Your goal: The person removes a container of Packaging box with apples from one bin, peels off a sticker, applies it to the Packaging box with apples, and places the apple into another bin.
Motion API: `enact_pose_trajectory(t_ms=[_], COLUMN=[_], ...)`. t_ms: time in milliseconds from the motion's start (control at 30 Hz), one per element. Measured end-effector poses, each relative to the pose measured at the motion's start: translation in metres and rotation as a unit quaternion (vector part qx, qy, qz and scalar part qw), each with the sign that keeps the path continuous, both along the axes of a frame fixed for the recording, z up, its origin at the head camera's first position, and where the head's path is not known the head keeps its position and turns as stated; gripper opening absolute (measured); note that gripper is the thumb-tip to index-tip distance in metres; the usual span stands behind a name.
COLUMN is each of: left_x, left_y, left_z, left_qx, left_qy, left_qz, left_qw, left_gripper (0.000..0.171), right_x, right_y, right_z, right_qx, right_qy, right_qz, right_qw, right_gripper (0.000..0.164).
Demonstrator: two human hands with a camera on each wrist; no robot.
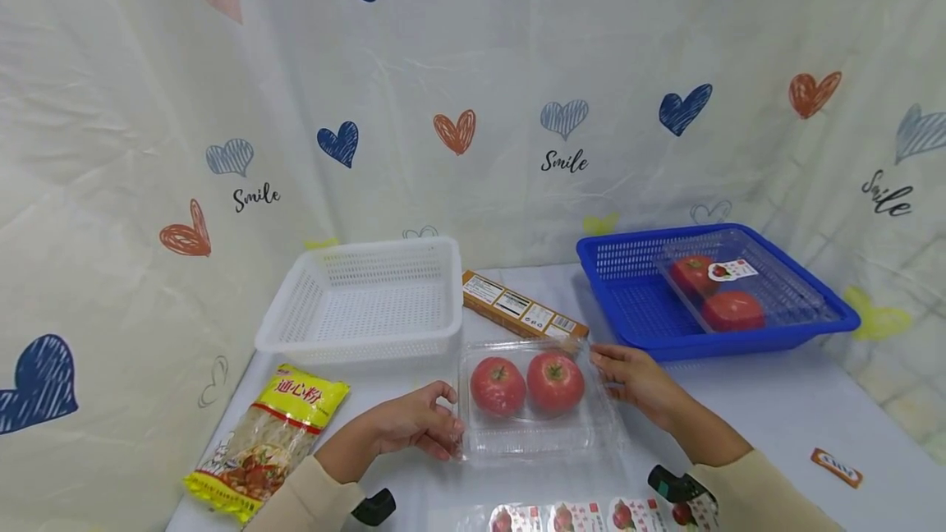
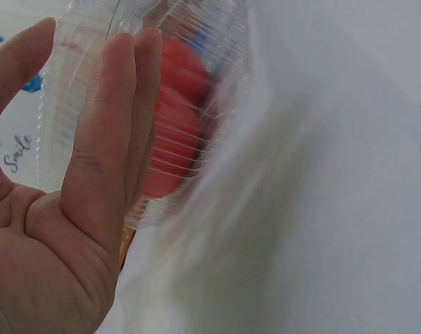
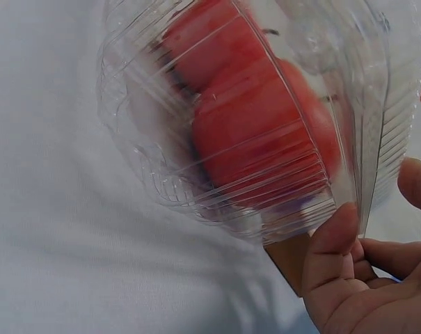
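Note:
A clear plastic clamshell box (image 1: 528,437) with two red tomatoes (image 1: 556,380) inside stands at the front middle of the table. Its lid lies over the tomatoes; whether the rim is snapped together I cannot tell. At the box's left side, my left hand (image 1: 421,421) touches the edge with fairly straight fingers, the thumb held apart in the left wrist view. On the opposite side my right hand (image 1: 639,384) holds the rim with curled fingers, seen close up in the right wrist view. Below the box lies a strip of tomato-print stickers (image 1: 580,517), partly cut off by the frame.
A white basket (image 1: 358,343) stands back left, and a blue basket (image 1: 628,339) holding another labelled box of tomatoes (image 1: 732,310) back right. Between them lies a long orange-brown carton (image 1: 510,306). A yellow pasta bag (image 1: 269,437) is left; a small orange-wrapped bar (image 1: 837,468) lies right.

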State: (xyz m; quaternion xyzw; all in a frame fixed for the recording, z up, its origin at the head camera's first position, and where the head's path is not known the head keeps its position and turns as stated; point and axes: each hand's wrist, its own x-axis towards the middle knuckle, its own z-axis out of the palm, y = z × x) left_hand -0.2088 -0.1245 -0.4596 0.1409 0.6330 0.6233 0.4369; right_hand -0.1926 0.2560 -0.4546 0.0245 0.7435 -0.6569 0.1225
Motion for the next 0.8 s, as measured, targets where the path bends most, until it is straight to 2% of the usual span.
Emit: enact_pose_trajectory(t_ms=[333,467,667,800], left_x=[0.002,0.004,0.007,0.009], left_y=[0.001,0.001,0.002,0.000], left_z=[-0.002,-0.001,0.001,0.002], left_qx=[-0.011,-0.021,-0.035,-0.040], left_qy=[0.013,0.023,0.034,0.035], left_qz=[0.013,0.017,0.025,0.022], left_qw=[0.9998,0.9994,0.9985,0.9984], left_gripper=[0.054,0.056,0.059,0.058], right_x=[0.004,0.006,0.010,0.012], right_y=[-0.002,-0.004,-0.008,-0.010], right_z=[-0.004,-0.001,0.004,0.003], right_qx=[0.007,0.012,0.050,0.063], right_qy=[-0.013,-0.002,0.009,0.015], right_qz=[-0.019,-0.022,-0.016,-0.011], right_qw=[1.000,1.000,0.999,0.998], right_gripper=[0.068,0.069,0.078,0.078])
